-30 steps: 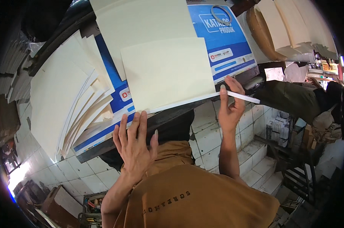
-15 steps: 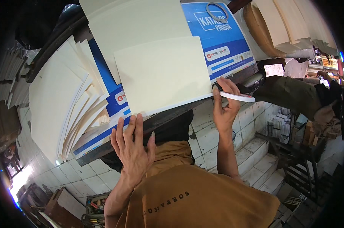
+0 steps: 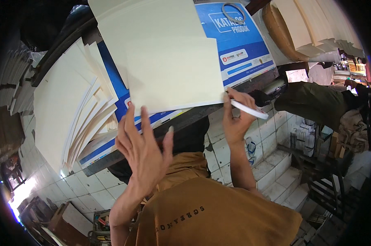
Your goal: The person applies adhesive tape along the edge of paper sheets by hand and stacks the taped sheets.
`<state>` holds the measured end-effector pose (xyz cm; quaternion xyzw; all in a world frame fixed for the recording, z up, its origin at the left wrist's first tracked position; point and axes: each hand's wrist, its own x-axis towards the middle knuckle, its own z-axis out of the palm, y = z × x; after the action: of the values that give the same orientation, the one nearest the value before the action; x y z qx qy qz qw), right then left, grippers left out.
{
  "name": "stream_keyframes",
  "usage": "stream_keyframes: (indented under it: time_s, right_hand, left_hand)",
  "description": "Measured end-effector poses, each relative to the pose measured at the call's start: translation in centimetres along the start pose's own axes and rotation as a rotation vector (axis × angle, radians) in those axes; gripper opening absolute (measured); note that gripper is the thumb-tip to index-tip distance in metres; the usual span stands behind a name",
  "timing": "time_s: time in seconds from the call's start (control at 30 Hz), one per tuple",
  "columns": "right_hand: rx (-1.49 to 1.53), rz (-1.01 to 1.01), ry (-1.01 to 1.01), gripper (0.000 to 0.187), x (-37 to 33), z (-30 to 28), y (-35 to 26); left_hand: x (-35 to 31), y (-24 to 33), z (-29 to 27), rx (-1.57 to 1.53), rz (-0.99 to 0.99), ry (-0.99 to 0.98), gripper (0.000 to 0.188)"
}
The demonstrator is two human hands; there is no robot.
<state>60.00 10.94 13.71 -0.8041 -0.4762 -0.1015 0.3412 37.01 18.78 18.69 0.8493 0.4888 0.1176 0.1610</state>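
My garment of mustard-brown cloth (image 3: 201, 197) filled the nearest part of the view. Above it, my left hand (image 3: 142, 149) stood with fingers spread and holding nothing, two fingertips near the lower left corner of a smooth, cream, rectangular paper sheet (image 3: 177, 74); whether they touched it, I could not tell. My right hand (image 3: 238, 121) gripped a thin, flat white roll (image 3: 253, 110), seen nearly edge-on, between thumb and fingers, the thumb tip at the sheet's lower right corner. A narrow white strip (image 3: 185, 108) ran along the sheet's near edge, just above a dark table edge (image 3: 181, 119). To the left lay a fanned pile of cream paper sheets (image 3: 62, 94), partly covering a glossy blue-and-white printed board (image 3: 257, 47). A larger cream sheet (image 3: 148, 20) lay beyond and partly beneath the first. Farthest off, a slim grey ring (image 3: 223, 11) rested on the board, with stacked cream sheets (image 3: 292, 24) to its right.
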Motion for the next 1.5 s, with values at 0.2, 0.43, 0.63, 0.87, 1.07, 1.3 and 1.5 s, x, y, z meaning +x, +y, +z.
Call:
stream_keyframes:
  time_s: [0.2,0.43,0.63,0.87,1.07,1.3,1.5]
  right_hand:
    - [0.233,0.036,0.001,0.019,-0.6,1.6,-4.2]
    - [0.150,0.018,0.058,0.027,-0.4,-0.2,-0.9]
    - [0.178,0.059,-0.023,0.022,-0.8,-0.3,-1.6]
    - [0.430,-0.133,-0.215,0.020,-2.9,-4.1,-2.9]
    - [0.708,0.024,0.062,0.018,-3.6,-6.5,-0.2]
    - [0.907,0.325,0.130,0.021,-4.7,-6.0,-1.4]
    - [0.774,0.365,0.073,0.021,-3.9,-6.6,-0.7]
  left_hand:
    - [4.9,4.1,4.8,-0.052,0.267,0.011,0.062]
    - [5.4,4.9,6.2,-0.025,0.219,-0.040,0.065]
    - [5.3,5.7,6.2,-0.021,0.168,-0.034,0.069]
    - [5.2,5.5,5.7,-0.004,0.174,-0.025,0.068]
    - [3.3,4.5,4.1,0.071,0.363,-0.164,0.068]
    - [4.4,-2.9,-3.4,-0.943,-0.085,0.169,0.035]
    - [5.8,-7.6,-9.2,-0.658,0.047,1.036,0.041]
